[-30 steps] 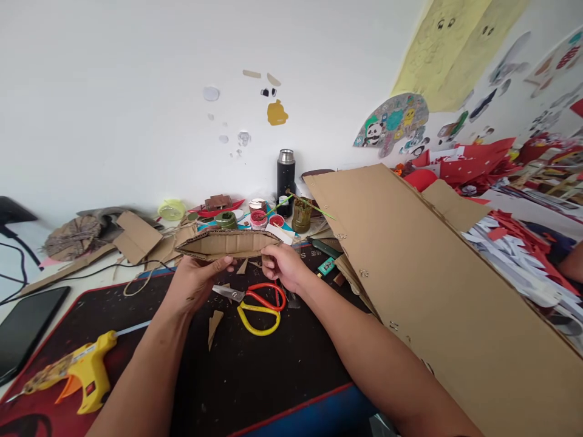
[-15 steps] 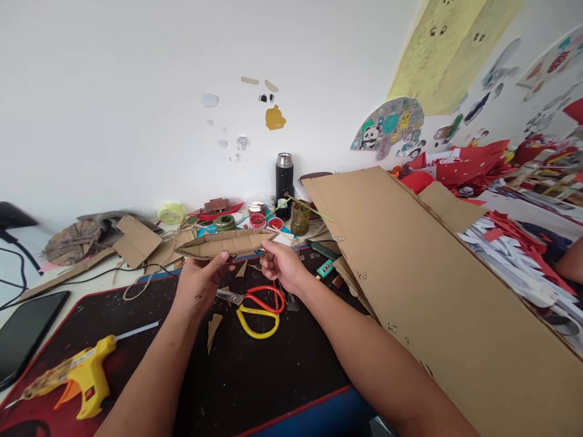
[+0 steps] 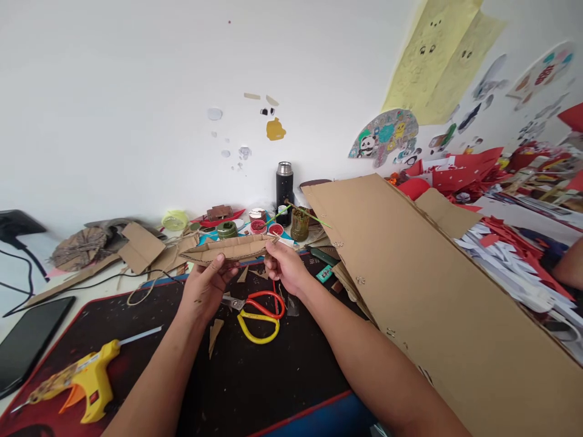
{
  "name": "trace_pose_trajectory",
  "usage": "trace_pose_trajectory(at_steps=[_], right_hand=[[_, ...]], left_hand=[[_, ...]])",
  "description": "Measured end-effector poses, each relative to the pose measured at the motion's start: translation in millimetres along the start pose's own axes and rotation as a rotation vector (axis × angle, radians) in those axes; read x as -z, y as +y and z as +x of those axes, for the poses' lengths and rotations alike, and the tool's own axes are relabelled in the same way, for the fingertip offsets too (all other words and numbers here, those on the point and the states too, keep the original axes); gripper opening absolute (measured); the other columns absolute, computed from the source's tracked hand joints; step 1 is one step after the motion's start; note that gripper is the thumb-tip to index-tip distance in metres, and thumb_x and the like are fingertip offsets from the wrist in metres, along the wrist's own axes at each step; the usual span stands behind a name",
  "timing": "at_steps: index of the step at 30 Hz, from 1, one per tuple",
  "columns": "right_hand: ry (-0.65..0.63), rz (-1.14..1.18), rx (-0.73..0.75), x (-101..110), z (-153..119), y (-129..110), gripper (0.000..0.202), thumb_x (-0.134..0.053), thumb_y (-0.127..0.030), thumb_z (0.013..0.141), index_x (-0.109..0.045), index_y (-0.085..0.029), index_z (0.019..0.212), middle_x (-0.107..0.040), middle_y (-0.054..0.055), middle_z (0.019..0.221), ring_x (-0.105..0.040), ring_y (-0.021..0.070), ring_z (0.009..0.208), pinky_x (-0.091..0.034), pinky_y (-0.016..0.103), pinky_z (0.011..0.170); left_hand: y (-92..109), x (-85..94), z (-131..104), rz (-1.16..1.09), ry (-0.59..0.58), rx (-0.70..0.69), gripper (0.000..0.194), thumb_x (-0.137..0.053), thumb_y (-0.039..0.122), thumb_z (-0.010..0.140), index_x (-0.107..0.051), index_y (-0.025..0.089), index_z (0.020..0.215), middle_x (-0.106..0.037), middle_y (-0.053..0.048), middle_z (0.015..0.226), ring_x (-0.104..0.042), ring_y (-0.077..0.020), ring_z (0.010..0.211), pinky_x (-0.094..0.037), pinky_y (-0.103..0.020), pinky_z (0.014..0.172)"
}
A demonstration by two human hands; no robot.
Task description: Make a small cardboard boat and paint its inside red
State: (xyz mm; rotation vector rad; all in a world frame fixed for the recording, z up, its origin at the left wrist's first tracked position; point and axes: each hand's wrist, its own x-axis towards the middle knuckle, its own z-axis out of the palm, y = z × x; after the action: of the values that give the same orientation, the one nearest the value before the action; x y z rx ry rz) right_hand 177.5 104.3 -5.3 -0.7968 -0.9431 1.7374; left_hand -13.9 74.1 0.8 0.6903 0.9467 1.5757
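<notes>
Thumb on top and fingers curled under, the left hand (image 3: pixel 204 288) holds a small boat-shaped piece of cardboard (image 3: pixel 230 250) near its pointed end. At the other end, the right hand (image 3: pixel 288 267) pinches it with thumb and finger, and the rest of the fingers are tucked in. The hands are near each other but do not touch. Both arms reach forward and lean in, so they come close together at the top. The cardboard piece is up in the air, lying almost flat, with its side walls bent up.

Below the hands, scissors (image 3: pixel 248 315) with one red and one yellow handle lie on a black mat (image 3: pixel 255 388). A scrap of cardboard (image 3: pixel 214 337) is beside the left arm. Further left is a yellow glue gun (image 3: pixel 98 382). A big cardboard sheet (image 3: pixel 410 267) leans beside the right arm. At the back of the white counter (image 3: pixel 86 290) are a green pot (image 3: pixel 226 229), a red pot (image 3: pixel 258 226) and a black bottle (image 3: pixel 285 189), near the wall (image 3: pixel 150 109).
</notes>
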Motion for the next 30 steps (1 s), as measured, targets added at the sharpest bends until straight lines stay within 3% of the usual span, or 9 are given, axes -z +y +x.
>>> trace_pose_trajectory(at_steps=[7,10,14,18,30], right_hand=[[-0.046,-0.025,0.022,0.9,-0.1,5.2,0.057,-0.09,-0.064,0.075,-0.059,-0.022,0.097,-0.052,-0.011,0.056,-0.042,0.007,0.04,-0.019,0.021,0.039],[-0.07,-0.076,0.027,0.9,-0.3,10.7,0.064,-0.091,-0.06,0.076,-0.064,-0.021,0.119,-0.054,-0.013,0.056,-0.044,0.0081,0.039,-0.022,0.021,0.039],[-0.116,-0.162,0.017,-0.2,-1.3,16.7,0.083,-0.089,-0.054,0.079,-0.057,-0.019,0.148,-0.058,-0.013,0.056,-0.049,0.0103,0.038,-0.029,0.021,0.038],[-0.143,-0.202,0.013,-1.3,-3.0,18.2,0.084,-0.089,-0.049,0.08,-0.056,-0.017,0.151,-0.059,-0.012,0.056,-0.049,0.0099,0.039,-0.032,0.02,0.039],[-0.185,-0.209,0.025,-2.0,-2.5,18.5,0.09,-0.091,-0.053,0.08,-0.054,-0.018,0.155,-0.058,-0.013,0.054,-0.048,0.0101,0.038,-0.034,0.02,0.038]], left_hand=[[-6.2,-1.6,0.7,-0.087,0.055,0.083,0.038,-0.097,0.025,0.06,-0.07,0.018,0.086,-0.077,-0.002,0.084,-0.073,-0.0167,0.074,-0.061,-0.029,0.068],[-9.0,-1.1,0.3,-0.102,0.066,0.089,0.033,-0.092,0.018,0.061,-0.069,0.019,0.085,-0.077,0.0,0.085,-0.072,-0.016,0.077,-0.06,-0.028,0.07],[-14.1,0.0,1.1,-0.09,0.057,0.12,0.027,-0.087,0.014,0.062,-0.07,0.017,0.082,-0.078,-0.004,0.087,-0.071,-0.0175,0.076,-0.057,-0.027,0.064],[-18.3,0.0,2.6,-0.105,0.099,0.149,0.019,-0.084,0.01,0.06,-0.072,0.014,0.075,-0.074,-0.005,0.077,-0.065,-0.0147,0.065,-0.055,-0.026,0.058],[-19.0,-0.5,6.1,-0.106,0.118,0.149,0.016,-0.076,0.004,0.057,-0.074,0.012,0.071,-0.074,-0.007,0.077,-0.064,-0.0142,0.065,-0.053,-0.022,0.053]])
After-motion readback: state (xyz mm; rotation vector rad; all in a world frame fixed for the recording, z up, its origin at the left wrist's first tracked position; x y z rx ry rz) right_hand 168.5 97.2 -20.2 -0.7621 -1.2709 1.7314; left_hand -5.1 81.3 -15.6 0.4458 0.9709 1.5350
